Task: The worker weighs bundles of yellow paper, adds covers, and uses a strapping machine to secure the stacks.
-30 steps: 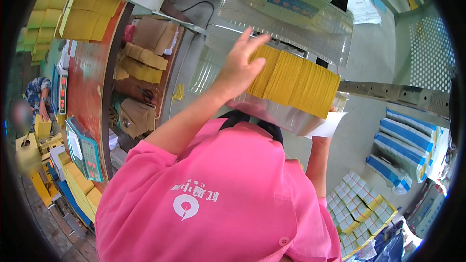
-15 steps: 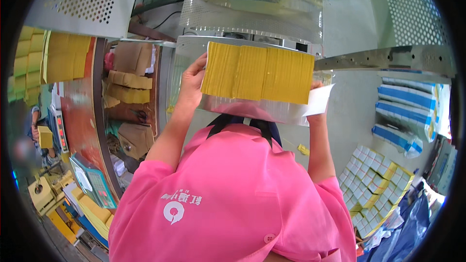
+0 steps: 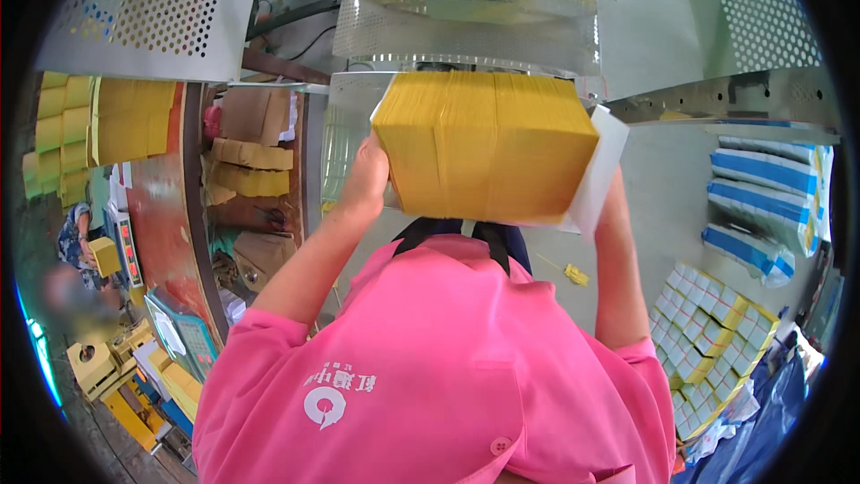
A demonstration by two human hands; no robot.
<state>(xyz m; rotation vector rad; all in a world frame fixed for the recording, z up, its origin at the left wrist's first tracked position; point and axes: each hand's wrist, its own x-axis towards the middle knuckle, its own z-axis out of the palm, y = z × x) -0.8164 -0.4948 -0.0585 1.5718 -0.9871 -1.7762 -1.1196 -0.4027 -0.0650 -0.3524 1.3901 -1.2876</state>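
Note:
A thick stack of yellow paper [image 3: 502, 157] is held in front of my chest, between both hands. My left hand [image 3: 369, 175] presses its left end, with the fingers partly hidden behind it. At the right end stands a white sheet [image 3: 602, 170], tilted outward at its lower part. Behind that sheet is my right hand [image 3: 614, 193], mostly covered, gripping the right end of the stack. The top edges and the broad side of the stack both show. Just beyond it lies a metal machine bed with a clear perforated cover [image 3: 466, 31].
At left, a reddish table [image 3: 161, 215] carries yellow paper stacks [image 3: 134, 121]; beside it is a shelf with brown paper bundles [image 3: 251, 157]. A person [image 3: 81, 237] holds a yellow block farther left. Blue-and-white packages [image 3: 761, 179] and banded bundles [image 3: 712, 341] lie right.
The yellow stack has come up and toward me, tipping so its broad side shows. Both hands moved with it, and the white sheet at the right now stands more upright.

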